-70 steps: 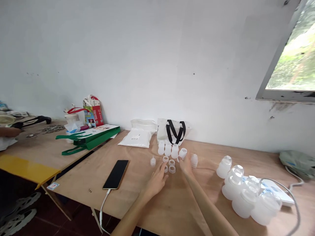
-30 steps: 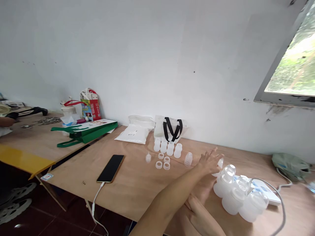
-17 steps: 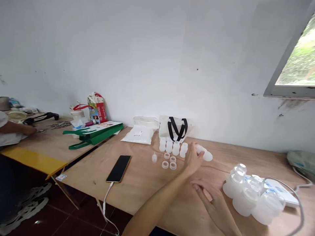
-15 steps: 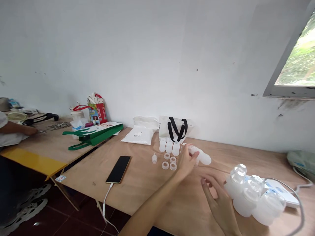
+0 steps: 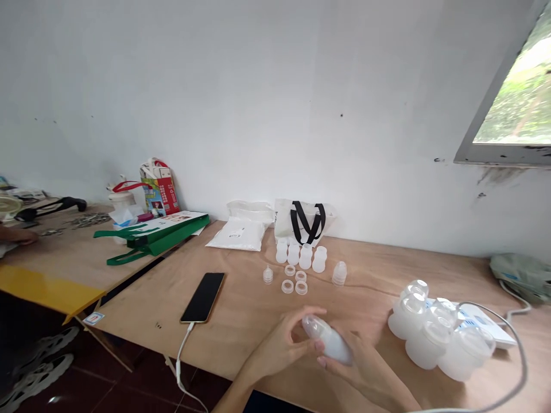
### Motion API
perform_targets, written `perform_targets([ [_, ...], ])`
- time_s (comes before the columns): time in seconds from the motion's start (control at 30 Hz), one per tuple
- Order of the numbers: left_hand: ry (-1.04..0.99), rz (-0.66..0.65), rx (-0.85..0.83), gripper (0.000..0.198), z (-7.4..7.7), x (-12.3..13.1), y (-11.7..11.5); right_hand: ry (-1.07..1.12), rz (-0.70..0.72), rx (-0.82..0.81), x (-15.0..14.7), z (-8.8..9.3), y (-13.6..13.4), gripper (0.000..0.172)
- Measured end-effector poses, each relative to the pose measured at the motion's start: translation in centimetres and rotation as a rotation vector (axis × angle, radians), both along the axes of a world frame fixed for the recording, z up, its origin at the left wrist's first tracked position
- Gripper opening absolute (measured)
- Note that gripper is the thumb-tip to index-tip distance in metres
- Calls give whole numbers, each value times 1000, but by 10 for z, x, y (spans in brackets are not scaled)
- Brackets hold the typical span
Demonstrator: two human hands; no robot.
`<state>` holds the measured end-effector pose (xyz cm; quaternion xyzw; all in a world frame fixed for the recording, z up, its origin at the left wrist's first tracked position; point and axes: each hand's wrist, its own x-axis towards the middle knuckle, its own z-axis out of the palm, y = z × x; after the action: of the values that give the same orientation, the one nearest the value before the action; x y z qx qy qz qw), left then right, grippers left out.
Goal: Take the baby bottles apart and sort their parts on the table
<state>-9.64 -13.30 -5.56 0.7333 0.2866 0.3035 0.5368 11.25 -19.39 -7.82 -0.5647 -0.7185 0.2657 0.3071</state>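
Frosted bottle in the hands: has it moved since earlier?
Yes. The frosted bottle, now between the left hand and right hand, has come toward the person, from beside the plastic rings to well in front of them.

My plywood table (image 5: 245,338) carries a black smartphone (image 5: 202,297), a white packet (image 5: 236,235), small frosted bottles (image 5: 305,257) in a row, clear rings (image 5: 293,281) just before them, and larger frosted jars (image 5: 424,344) around a white box (image 5: 486,324).

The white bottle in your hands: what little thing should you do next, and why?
Maybe stand the white bottle upright by the other bottles, because your left hand and right hand both hold it tilted, and those bottles stand in a row.
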Motion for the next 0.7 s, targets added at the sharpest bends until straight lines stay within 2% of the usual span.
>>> perform_targets([
  [0.1, 96, 95, 52, 40, 0, -6, -5, -98, 32, 15, -10, -3, -2, 25],
  [0.17, 170, 218, 71, 35, -4, -4, -5, -207, -14, 130, -18, -9, 0, 22],
  [0.27, 342, 430, 130, 55, -9, 1, -3, -360, -99, 340, -29, -22, 4, 20],
  [0.3, 387, 464, 152, 59, -9, 1, -3, -386, -124, 379, -32, -26, 6, 20],
  [0.37, 386, 415, 163, 55, -6, -2, -2, -392, -173, 388, -32, -33, 8, 19],
  [0.43, 300, 280, 143, 40, 0, -7, -3, -355, -182, 332, -30, -37, 10, 22],
  [0.5, 214, 176, 117, 35, 5, -10, -4, -303, -162, 269, -25, -39, 10, 27],
  [0.7, 68, 142, 53, 40, 2, -5, -5, -152, -123, 172, -19, -31, 8, 42],
])
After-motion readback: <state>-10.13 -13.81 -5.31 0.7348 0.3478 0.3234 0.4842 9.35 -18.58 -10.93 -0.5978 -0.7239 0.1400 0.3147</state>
